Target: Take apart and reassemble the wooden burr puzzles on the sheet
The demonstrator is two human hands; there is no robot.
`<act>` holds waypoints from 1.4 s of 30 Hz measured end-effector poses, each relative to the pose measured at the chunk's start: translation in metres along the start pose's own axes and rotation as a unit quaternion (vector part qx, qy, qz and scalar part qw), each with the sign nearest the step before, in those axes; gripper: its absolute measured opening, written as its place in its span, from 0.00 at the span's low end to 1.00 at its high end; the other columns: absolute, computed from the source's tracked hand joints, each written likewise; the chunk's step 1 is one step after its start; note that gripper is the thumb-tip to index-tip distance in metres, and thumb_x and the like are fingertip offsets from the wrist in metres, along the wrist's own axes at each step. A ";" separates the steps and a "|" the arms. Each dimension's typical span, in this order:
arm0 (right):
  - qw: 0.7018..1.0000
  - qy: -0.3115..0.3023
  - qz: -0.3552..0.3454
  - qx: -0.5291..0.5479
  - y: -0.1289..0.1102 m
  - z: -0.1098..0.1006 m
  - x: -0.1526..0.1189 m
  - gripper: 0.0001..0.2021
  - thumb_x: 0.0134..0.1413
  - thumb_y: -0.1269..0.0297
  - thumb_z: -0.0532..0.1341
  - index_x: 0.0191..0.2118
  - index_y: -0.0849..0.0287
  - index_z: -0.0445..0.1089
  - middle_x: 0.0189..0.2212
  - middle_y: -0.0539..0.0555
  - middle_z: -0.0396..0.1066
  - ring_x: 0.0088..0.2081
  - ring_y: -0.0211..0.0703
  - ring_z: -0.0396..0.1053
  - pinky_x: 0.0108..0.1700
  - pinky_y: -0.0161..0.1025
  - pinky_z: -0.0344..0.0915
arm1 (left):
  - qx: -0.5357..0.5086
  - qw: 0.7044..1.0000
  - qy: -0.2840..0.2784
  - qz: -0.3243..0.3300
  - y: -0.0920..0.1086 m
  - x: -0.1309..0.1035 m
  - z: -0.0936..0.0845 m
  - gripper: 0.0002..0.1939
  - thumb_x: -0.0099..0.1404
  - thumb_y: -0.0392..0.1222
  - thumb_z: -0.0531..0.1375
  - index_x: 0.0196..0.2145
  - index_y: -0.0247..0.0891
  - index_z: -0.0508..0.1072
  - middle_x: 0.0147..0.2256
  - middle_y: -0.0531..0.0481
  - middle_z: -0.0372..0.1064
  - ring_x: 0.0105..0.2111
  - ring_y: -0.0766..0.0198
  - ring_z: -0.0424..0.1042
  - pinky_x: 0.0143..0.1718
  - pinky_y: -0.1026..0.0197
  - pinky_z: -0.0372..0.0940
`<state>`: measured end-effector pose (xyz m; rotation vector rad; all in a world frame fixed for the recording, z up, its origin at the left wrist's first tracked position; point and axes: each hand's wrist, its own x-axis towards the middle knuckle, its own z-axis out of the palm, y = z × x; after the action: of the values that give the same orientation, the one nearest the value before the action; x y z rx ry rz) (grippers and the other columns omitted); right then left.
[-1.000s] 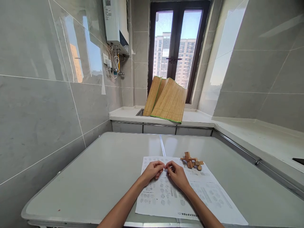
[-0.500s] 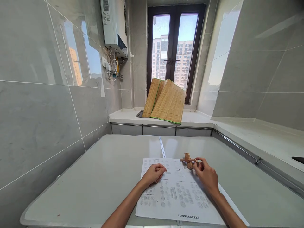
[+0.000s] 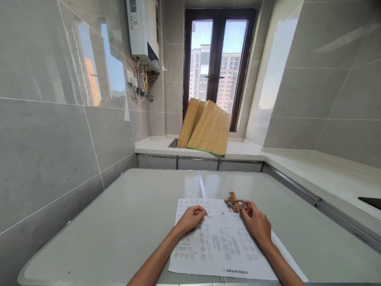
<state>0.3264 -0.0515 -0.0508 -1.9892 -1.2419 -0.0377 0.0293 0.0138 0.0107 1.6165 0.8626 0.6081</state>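
A printed sheet [image 3: 211, 258] with rows of small diagrams lies on the table under both hands. My left hand [image 3: 193, 218] rests on its left part, fingers curled in and nothing visible in them. At the sheet's far right edge are several crossed wooden puzzle pieces [image 3: 233, 195], a Chinese-style interlocking block set by their look. My right hand [image 3: 256, 222] pinches the right end of these wooden pieces between thumb and fingers. The fingertips partly hide the gripped end, so I cannot tell whether the pieces are joined or just touching.
The pale folding table [image 3: 119, 238] has a seam down its middle. Behind it runs a white counter [image 3: 244, 147] with a folded bamboo mat [image 3: 208, 129] leaning by the window. A water heater [image 3: 143, 35] hangs on the left wall. A dark object [image 3: 370, 202] sits on the right counter.
The view has shifted slightly. My right fingers have moved a little on the wooden pieces, with more of the gripped end showing. My left hand keeps its place on the sheet.
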 end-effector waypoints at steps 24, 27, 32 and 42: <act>0.691 -0.274 0.114 0.659 -0.129 0.036 -0.033 0.20 0.51 0.46 0.71 0.33 0.53 0.63 0.19 0.40 0.52 0.17 0.32 0.48 0.16 0.30 0.45 | -0.040 0.987 0.064 0.140 0.002 -0.008 -0.001 0.35 0.60 0.54 0.70 0.61 0.41 0.68 0.58 0.38 0.68 0.55 0.51 0.69 0.56 0.53 0.61; 0.682 -0.277 0.103 0.670 -0.136 0.036 -0.037 0.19 0.53 0.46 0.69 0.34 0.53 0.63 0.19 0.40 0.51 0.18 0.32 0.49 0.18 0.31 0.50 | -0.039 0.987 0.029 0.152 0.006 -0.009 0.000 0.28 0.61 0.52 0.70 0.56 0.40 0.73 0.51 0.40 0.75 0.52 0.52 0.72 0.57 0.52 0.62; 0.659 -0.305 0.114 0.678 -0.136 0.033 -0.042 0.18 0.53 0.49 0.69 0.43 0.53 0.68 0.21 0.42 0.59 0.19 0.34 0.54 0.20 0.32 0.53 | -0.068 0.981 0.067 0.166 0.003 -0.006 0.000 0.27 0.57 0.50 0.72 0.52 0.38 0.76 0.47 0.42 0.78 0.49 0.53 0.75 0.55 0.54 0.65; 0.724 -0.366 -0.015 0.584 -0.141 0.034 -0.055 0.20 0.56 0.44 0.68 0.41 0.58 0.73 0.29 0.51 0.70 0.24 0.35 0.63 0.22 0.32 0.53 | -0.122 0.977 0.084 0.154 -0.002 -0.003 -0.009 0.27 0.58 0.58 0.70 0.45 0.34 0.77 0.37 0.43 0.76 0.36 0.59 0.73 0.39 0.60 0.68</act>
<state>0.1765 -0.0401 -0.0130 -0.7968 -1.2156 1.3092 0.0203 0.0167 0.0108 1.4975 0.6317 1.0398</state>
